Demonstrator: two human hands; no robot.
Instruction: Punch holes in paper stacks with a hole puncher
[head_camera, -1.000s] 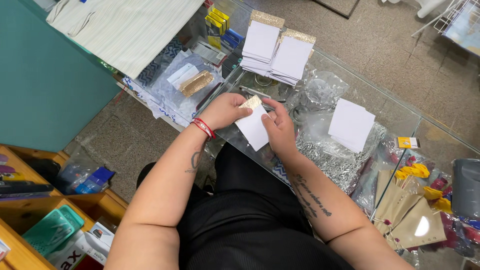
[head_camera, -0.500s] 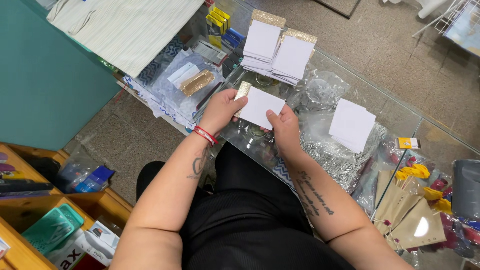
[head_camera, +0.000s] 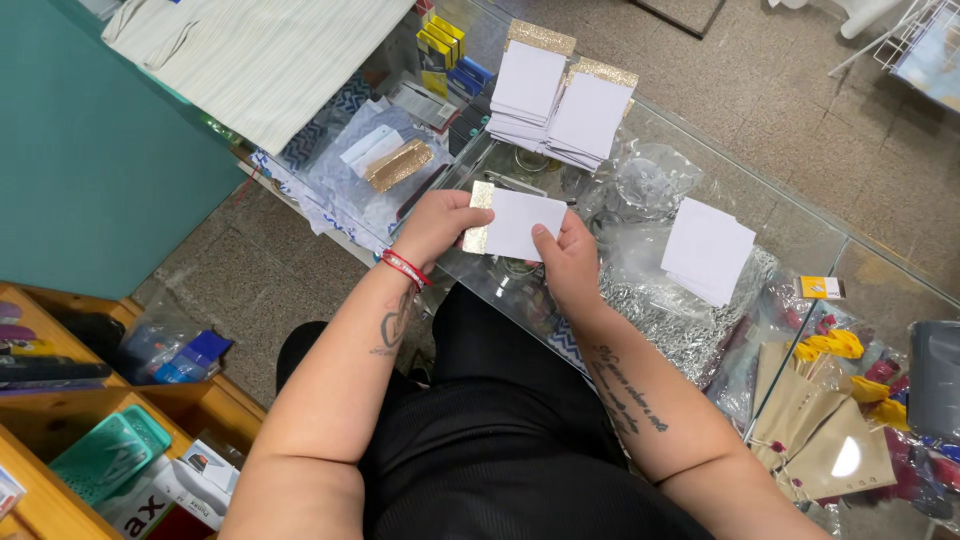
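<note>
The card (head_camera: 520, 224) is white with a gold glitter strip along its left edge; it is held between both hands, above the glass counter (head_camera: 800, 235), near the counter's near edge. The left hand (head_camera: 435, 222) grips the gold end; its fingers curl round the card's left edge, pressed together, thumb on top near the far-left corner. The right hand (head_camera: 568, 258) pinches the card's near-right corner; the thumb lies on the white face, the other fingers are closed beneath it and mostly hidden. The card is roughly level, long axis running left to right, its white face up.

Both forearms reach forward from the near side and converge at the card; the left wrist carries a red bracelet (head_camera: 405, 268); each forearm bears a tattoo.

Far of the hands, two stacks (head_camera: 560, 100) of like cards with gold top edges lie side by side on the counter; right of the hands, a white pile (head_camera: 707, 248) rests on clear bags (head_camera: 640, 185). A gold strip (head_camera: 398, 165) lies on a packet, left and far of the left hand. Tan bags (head_camera: 820, 430) with yellow ties lie at near right.
</note>
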